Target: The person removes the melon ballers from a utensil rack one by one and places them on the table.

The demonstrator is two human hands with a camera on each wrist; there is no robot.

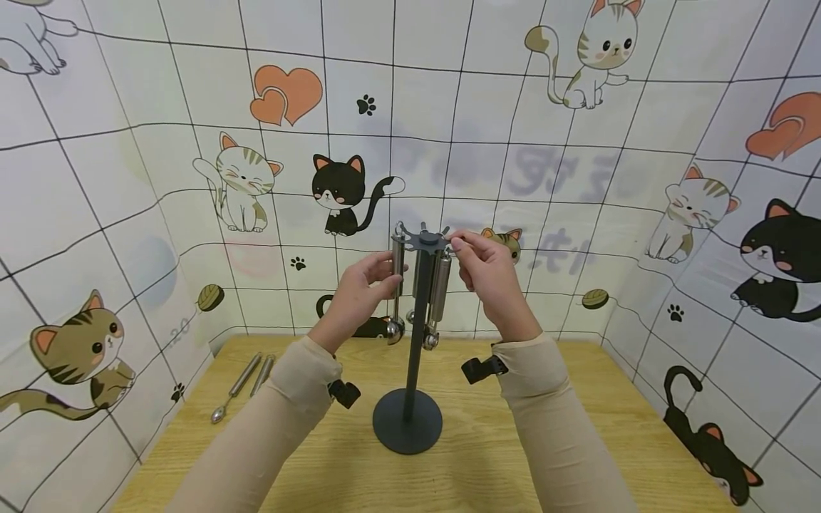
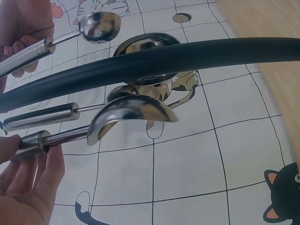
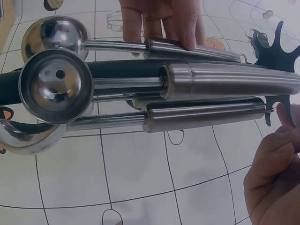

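A dark rack (image 1: 417, 320) with a round base and a ring of hooks on top stands upright, with several steel scoops hanging from it. My left hand (image 1: 362, 292) is at its left side, thumb and fingers holding the handle of one hanging scoop (image 1: 395, 330). In the left wrist view that grip shows around the steel handle (image 2: 30, 146). On the other side my right hand (image 1: 490, 274) pinches at a hook (image 3: 269, 117) near the rack's top. Beside those fingertips hangs another scoop (image 3: 204, 115). A scoop with a small hole in its bowl (image 3: 56, 86) hangs in front.
Two more steel utensils, a small spoon (image 1: 237, 385) and a partly hidden one (image 1: 264, 372), lie on the wooden table (image 1: 487, 456) at the left. A cat-patterned tiled wall covering (image 1: 423, 164) rises behind the table and along both sides.
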